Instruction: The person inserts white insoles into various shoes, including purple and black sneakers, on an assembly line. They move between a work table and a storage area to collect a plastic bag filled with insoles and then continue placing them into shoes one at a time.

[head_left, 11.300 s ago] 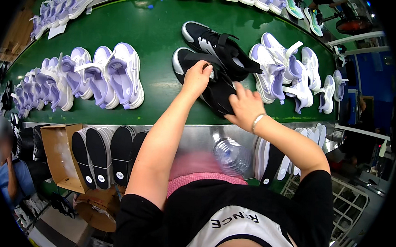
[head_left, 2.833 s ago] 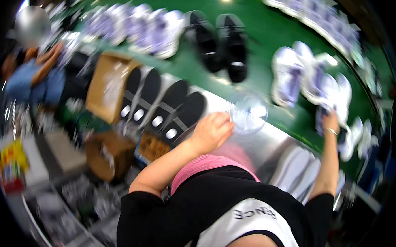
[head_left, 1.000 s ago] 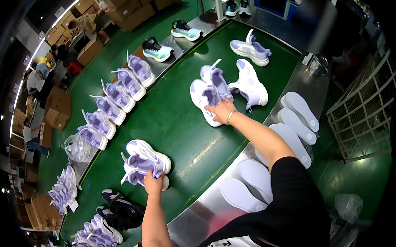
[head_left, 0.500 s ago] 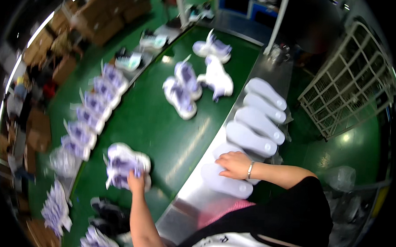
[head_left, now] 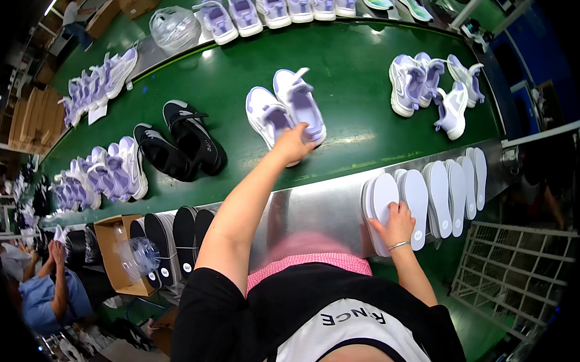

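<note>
My left hand (head_left: 293, 144) grips the heel of a white and lilac sneaker (head_left: 304, 107) on the green belt. Its mate (head_left: 264, 112) stands right beside it on the left, toes pointing away from me. At the metal edge, my right hand (head_left: 398, 226) is closed over the near part of a white insole (head_left: 381, 193), thumb and fingers bent onto it. More white insoles (head_left: 439, 194) lie in a row to the right of that hand, partly overlapping in stacks.
Black shoes (head_left: 188, 141) and lilac sneakers (head_left: 109, 173) stand left on the green belt (head_left: 347, 60). More pairs (head_left: 407, 82) stand right. Black insoles (head_left: 161, 240) and a cardboard box (head_left: 115, 251) lie near left. A wire cage (head_left: 513, 262) stands right; a co-worker (head_left: 59, 287) is at far left.
My view has swung left, so the belt now runs across it. My left hand stays on the sneaker, and my right hand remains at the white insoles, its fingers now more bent.
</note>
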Tool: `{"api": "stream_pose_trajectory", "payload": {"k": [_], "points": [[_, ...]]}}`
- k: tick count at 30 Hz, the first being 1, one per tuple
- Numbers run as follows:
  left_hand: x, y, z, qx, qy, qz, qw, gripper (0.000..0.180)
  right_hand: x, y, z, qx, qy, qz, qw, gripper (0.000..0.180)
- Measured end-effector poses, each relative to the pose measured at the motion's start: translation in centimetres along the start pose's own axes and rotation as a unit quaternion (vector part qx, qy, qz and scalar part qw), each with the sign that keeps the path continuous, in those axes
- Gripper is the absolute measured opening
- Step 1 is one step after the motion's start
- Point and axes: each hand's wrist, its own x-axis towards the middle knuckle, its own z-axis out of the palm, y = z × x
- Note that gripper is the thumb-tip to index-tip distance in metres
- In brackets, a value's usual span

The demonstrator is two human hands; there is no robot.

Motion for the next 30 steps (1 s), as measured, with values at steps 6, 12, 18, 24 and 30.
{"api": "stream_pose_trajectory", "payload": {"k": [6, 12, 18, 24, 30], "points": [[-4.9, 1.3, -2.1, -0.046, 0.088, 0.009, 0.995, 0.054, 0.0, 0.6, 0.0, 0.019, 0.019, 0.046, 0.999, 0.047], [-2.3, -2.2, -1.6, -0.038, 0.423, 0.099, 0.9, 0.034, 2.7, -4.1, -6.6, 0.139, 0.135, -0.287, 0.938, 0.017], [1.3, -3.2, -4.0, -0.19, 0.308, -0.042, 0.931, 0.03, 10.9, -16.8, -5.7, -0.169, 0.015, -0.445, 0.879, 0.006], [0.3, -2.8, -3.7, -0.143, 0.256, -0.064, 0.954, 0.03, 15.5, -22.8, 1.5, -0.186, -0.034, -0.372, 0.909, 0.018], [0.1, -2.3, -3.1, -0.116, 0.235, -0.126, 0.957, 0.037, 11.3, -19.8, -2.3, -0.069, 0.088, -0.415, 0.903, 0.016]]}}
